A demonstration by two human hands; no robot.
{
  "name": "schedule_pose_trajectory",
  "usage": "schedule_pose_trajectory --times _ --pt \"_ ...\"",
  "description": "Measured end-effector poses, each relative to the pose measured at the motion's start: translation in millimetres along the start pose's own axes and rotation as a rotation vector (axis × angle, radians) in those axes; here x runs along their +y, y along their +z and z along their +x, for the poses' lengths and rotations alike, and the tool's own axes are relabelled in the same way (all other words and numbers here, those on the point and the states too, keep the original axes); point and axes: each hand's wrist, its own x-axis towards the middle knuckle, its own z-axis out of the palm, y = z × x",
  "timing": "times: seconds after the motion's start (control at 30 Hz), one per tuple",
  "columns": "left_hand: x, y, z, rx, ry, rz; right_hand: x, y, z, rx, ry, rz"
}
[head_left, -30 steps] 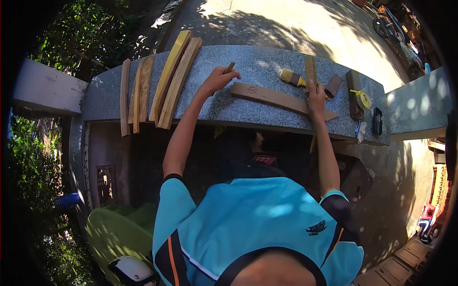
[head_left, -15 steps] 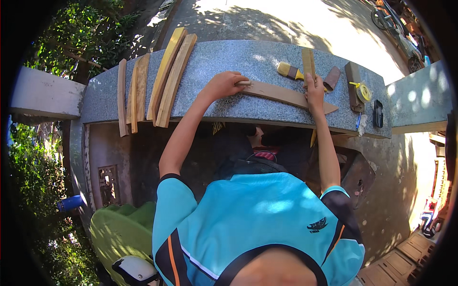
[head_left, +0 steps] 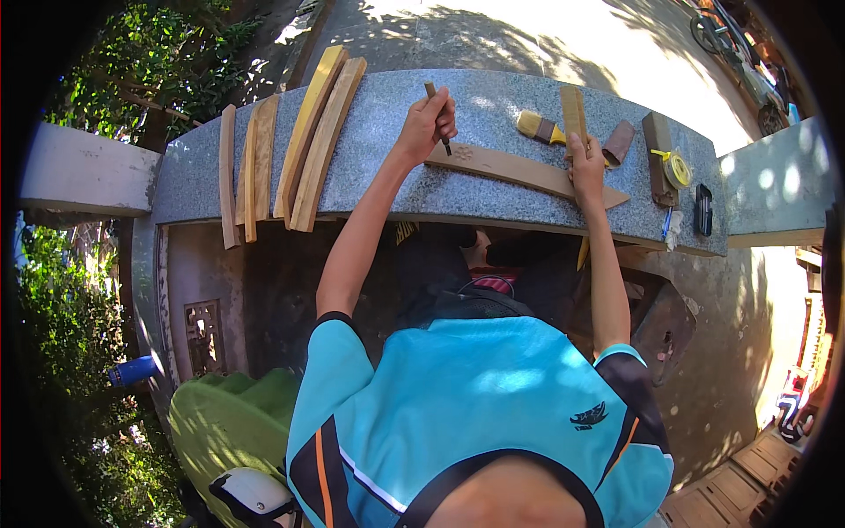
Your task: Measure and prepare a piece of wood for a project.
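Note:
My left hand (head_left: 427, 125) is closed around a slim, dark, pen-like tool (head_left: 446, 143). Its lower tip is just above or against the left end of a long, flat wooden board (head_left: 502, 169), beside a flower-like pattern on the wood. In my right hand (head_left: 587, 167) is a narrow wooden stick (head_left: 572, 107), which crosses the board near its pointed right end. Part of that stick is hidden by the fingers. The board lies along the front of a grey speckled stone table (head_left: 396, 114).
Several wooden strips (head_left: 319, 132) lie at the left, overhanging the front edge. On the right are a paintbrush (head_left: 540, 128), a brown sandpaper-like piece (head_left: 619, 143), a wooden block (head_left: 657, 158), a yellow tape roll (head_left: 676, 170), a blue pen (head_left: 667, 220) and a black case (head_left: 703, 209).
My left hand has lifted and tilted the tool from lying nearly flat to upright, uncovering the pattern on the board's left end. My right hand has stayed nearly in place.

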Motion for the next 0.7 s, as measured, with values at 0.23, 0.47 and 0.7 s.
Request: schedule_pose_trajectory --times 0.23,0.47,0.7 --pt "-10.5 5.4 14.0 0.002 0.065 0.056 -5.5 1.3 -3.2 -0.014 0.044 0.027" --pt "-11.0 11.8 16.7 -0.043 0.055 0.019 -4.3 0.8 -2.1 -0.016 0.031 0.028" --pt "-12.7 16.0 21.2 -0.168 0.078 0.169 -3.8 1.2 -2.4 -0.010 0.004 0.028"
